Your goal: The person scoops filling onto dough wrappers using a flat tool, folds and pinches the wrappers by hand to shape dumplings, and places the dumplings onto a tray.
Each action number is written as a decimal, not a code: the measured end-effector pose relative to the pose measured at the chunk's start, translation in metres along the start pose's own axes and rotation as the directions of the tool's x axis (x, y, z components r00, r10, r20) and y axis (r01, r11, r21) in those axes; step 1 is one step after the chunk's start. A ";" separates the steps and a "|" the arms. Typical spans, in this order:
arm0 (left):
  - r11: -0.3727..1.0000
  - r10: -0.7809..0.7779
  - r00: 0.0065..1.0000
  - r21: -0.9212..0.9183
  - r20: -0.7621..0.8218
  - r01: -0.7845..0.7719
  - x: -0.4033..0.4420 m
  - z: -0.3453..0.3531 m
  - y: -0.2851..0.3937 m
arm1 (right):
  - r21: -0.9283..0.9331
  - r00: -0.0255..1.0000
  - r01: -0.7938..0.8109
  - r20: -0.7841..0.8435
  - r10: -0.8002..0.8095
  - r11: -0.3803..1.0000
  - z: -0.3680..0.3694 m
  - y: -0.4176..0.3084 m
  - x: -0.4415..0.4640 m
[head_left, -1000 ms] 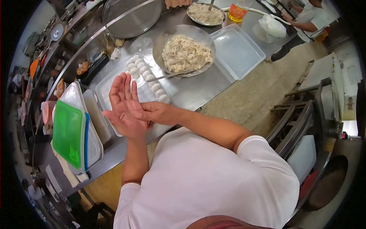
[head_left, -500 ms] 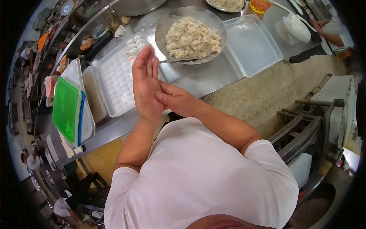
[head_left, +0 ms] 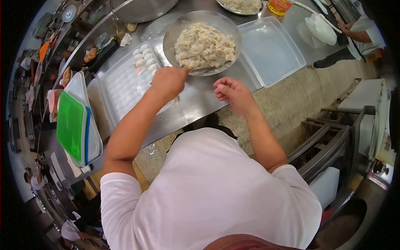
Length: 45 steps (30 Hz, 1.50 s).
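My left hand (head_left: 170, 83) is closed at the near left rim of a wide metal bowl (head_left: 166, 48). It grips the end of a thin utensil (head_left: 202, 69) that lies over the bowl's near edge; the handle is mostly hidden by the fingers. A pale, lumpy filling (head_left: 204, 46) is heaped in the bowl. Just in front of the bowl, my right hand (head_left: 235, 95) hovers over the table edge with curled fingers; whatever may be in them is hidden. Left of my left hand stands a clear plastic tray (head_left: 109, 114) with rows of round white pieces (head_left: 143, 58).
Right of the bowl sits a translucent plastic container (head_left: 273, 52). Green-lidded containers (head_left: 73, 127) stand at the left on the steel table (head_left: 196, 98). A second plate of filling (head_left: 241, 6), an orange-yellow container (head_left: 278, 6) and a white bag (head_left: 321, 30) are farther back. Another person's arm (head_left: 358, 35) shows at the right.
My hands were together, the left palm upright with the right thumb on it. They have parted: the left has turned over and closed on the utensil, while the right has moved to the right.
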<state>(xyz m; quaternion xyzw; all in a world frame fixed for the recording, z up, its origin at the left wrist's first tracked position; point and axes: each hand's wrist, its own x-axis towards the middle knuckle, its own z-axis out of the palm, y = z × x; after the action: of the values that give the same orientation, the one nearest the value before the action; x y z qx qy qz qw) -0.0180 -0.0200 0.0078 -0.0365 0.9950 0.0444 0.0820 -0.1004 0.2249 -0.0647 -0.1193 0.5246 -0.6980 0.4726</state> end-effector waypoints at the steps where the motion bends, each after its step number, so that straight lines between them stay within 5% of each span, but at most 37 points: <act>1: 1.000 0.013 1.000 -0.021 0.000 -0.013 -0.003 -0.015 -0.003 | 0.033 0.999 0.005 -0.045 -0.004 0.999 -0.006 -0.002 -0.001; 7: 0.994 -0.007 0.995 -0.107 -0.095 -0.003 0.048 -0.046 0.022 | 0.116 0.973 0.065 -0.229 -0.037 0.991 -0.027 -0.004 0.005; 11: 0.990 -0.086 0.996 -0.114 -0.010 0.084 0.075 -0.014 0.011 | 0.055 0.961 0.078 -0.270 -0.061 0.995 -0.019 -0.021 0.002; 16: 0.980 -0.128 0.991 -0.148 0.038 0.132 0.066 -0.070 -0.041 | -0.046 0.957 -0.031 -0.291 0.017 0.998 -0.026 -0.024 -0.010; 18: 0.963 -0.263 0.960 0.031 -0.098 0.267 0.087 -0.078 -0.069 | -0.059 0.953 0.003 -0.301 -0.021 0.998 -0.027 -0.016 -0.007; 22: 0.949 -0.281 0.950 0.105 -0.135 0.296 0.137 -0.022 -0.096 | -0.111 0.950 0.056 -0.301 -0.088 0.992 -0.021 -0.013 0.002; 24: 0.994 -0.069 0.988 0.072 -0.138 0.080 0.144 -0.008 -0.087 | -0.108 0.952 0.066 -0.290 -0.095 0.992 -0.017 -0.016 0.005; 27: 0.995 -0.083 0.996 0.056 0.015 0.082 0.137 -0.033 -0.078 | -0.104 0.954 0.083 -0.279 -0.110 0.991 -0.020 -0.017 0.007; 31: 0.992 0.005 0.996 0.125 -0.093 0.006 0.105 -0.051 -0.066 | -0.096 0.945 0.103 -0.301 -0.128 0.990 -0.028 -0.011 0.014; 33: 0.989 0.043 0.995 0.140 0.086 -0.054 0.095 -0.037 -0.030 | -0.108 0.946 0.087 -0.303 -0.116 0.990 -0.031 -0.008 0.016; 36: 0.981 0.163 0.987 0.102 0.003 -0.163 0.076 -0.035 -0.013 | -0.144 0.946 0.091 -0.296 -0.131 0.985 -0.031 -0.009 0.026; 39: 0.990 -0.059 0.997 0.129 0.058 0.051 0.045 -0.076 -0.020 | -0.188 0.933 0.121 -0.314 -0.176 0.975 -0.026 -0.018 0.019; 45: 0.999 -0.021 0.994 0.040 -0.105 0.025 0.039 -0.011 0.021 | -0.294 0.909 0.253 -0.253 -0.330 0.922 -0.014 -0.020 0.026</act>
<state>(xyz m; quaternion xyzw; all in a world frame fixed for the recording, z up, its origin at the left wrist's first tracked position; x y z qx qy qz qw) -0.0594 -0.0029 0.0143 -0.0484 0.9981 0.0209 0.0309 -0.1338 0.2128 -0.0625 -0.1499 0.6510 -0.6978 0.2585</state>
